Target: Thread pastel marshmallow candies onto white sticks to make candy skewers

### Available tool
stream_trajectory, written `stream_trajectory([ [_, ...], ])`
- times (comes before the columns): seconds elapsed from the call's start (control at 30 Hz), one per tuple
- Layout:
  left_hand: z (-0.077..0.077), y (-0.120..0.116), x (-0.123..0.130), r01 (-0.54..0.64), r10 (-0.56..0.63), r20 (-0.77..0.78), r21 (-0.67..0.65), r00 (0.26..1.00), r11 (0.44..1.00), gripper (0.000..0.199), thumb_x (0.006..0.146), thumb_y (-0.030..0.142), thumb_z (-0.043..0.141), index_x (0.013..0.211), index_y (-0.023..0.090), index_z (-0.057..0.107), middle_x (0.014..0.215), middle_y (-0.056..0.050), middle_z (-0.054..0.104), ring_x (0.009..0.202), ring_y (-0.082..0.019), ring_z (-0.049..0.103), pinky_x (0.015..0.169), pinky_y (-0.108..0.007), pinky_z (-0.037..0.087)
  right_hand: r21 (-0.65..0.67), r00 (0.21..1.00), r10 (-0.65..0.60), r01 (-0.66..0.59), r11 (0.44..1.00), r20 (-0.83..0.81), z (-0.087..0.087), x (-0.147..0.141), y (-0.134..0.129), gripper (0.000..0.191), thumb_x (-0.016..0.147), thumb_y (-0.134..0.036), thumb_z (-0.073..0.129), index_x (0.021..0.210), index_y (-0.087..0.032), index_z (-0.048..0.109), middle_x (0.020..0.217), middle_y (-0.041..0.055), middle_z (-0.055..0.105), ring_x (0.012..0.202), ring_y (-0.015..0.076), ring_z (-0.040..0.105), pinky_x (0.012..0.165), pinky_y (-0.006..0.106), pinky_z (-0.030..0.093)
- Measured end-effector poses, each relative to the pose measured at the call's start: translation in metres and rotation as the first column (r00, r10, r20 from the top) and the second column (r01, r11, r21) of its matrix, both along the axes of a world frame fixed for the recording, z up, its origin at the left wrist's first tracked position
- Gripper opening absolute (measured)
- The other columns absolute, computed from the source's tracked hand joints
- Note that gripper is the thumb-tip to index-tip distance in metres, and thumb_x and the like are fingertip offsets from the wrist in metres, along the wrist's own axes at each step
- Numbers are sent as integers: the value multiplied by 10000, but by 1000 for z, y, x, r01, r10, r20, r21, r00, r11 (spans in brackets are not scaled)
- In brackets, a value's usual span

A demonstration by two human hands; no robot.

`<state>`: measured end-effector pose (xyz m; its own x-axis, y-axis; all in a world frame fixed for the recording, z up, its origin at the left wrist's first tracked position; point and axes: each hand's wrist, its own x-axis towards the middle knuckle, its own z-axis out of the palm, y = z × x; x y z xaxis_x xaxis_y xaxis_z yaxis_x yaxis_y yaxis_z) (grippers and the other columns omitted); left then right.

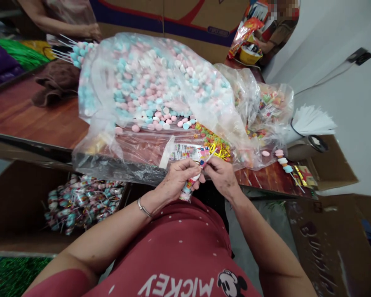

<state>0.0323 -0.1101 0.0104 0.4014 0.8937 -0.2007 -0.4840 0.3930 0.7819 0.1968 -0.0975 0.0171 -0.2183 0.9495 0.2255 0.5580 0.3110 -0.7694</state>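
Close to my body, my left hand (181, 172) is closed around a marshmallow stick in a printed clear wrapper (186, 191), its wrapped end pointing down. My right hand (221, 175) pinches at the gathered neck of the wrapper, where a white stick pokes out; whether a tie is between those fingers is too small to tell. Just beyond my hands lies a stack of printed wrappers (185, 152). Gold twist ties (219, 152) are heaped beside it, next to green and orange gummy rings (205, 134).
A big clear bag of pastel marshmallows (160, 78) covers much of the table. Finished sticks fill a carton (77, 202) at lower left. At right are an unwrapped marshmallow stick (284, 165), a tumbler (309, 147) and white sticks (312, 121). Two people work across the table.
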Motion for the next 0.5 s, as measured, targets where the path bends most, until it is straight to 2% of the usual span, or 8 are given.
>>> stream_trajectory([
  [0.17, -8, -2, 1, -71, 70, -11, -32, 997, 997, 300, 673, 323, 757, 807, 168, 538, 574, -1, 671, 384, -97, 532, 356, -172, 391, 34, 1000, 26, -26, 999, 5, -4, -7, -13, 202, 872, -242, 527, 695, -209, 619, 704, -7, 634, 709, 134, 572, 716, 260, 435],
  [0.3, -11, -6, 2, -113, 114, -59, 30, 992, 993, 255, 692, 320, 727, 763, 169, 535, 563, 10, 657, 390, -91, 531, 368, -173, 398, 76, 995, 72, -77, 994, 69, -4, -10, -16, 252, 898, -188, 499, 663, -208, 587, 635, -20, 609, 662, 128, 553, 694, 256, 428],
  [0.37, -10, -5, 1, -129, 138, -139, 74, 981, 989, 208, 711, 306, 700, 733, 161, 553, 560, 15, 644, 402, -82, 534, 392, -175, 420, 189, 977, 31, -72, 979, 209, -2, -13, -20, 236, 915, -174, 481, 723, -199, 617, 683, 6, 625, 694, 146, 556, 697, 272, 429],
  [0.43, -9, -3, 0, -114, 139, -254, 110, 957, 987, 160, 723, 279, 664, 710, 163, 554, 538, 26, 620, 398, -76, 528, 388, -165, 409, 339, 909, -45, -109, 935, 415, 1, -14, -24, 246, 936, -172, 457, 775, -184, 643, 726, 46, 623, 738, 179, 542, 699, 303, 418],
  [0.5, -6, 4, -3, 7, 39, -372, 121, 927, 993, 104, 721, 235, 616, 685, 174, 539, 502, 42, 590, 369, -71, 504, 357, -150, 368, 430, 813, -45, -259, 865, 580, 5, -13, -26, 274, 957, -173, 430, 806, -173, 659, 725, 67, 601, 756, 203, 511, 694, 330, 403],
])
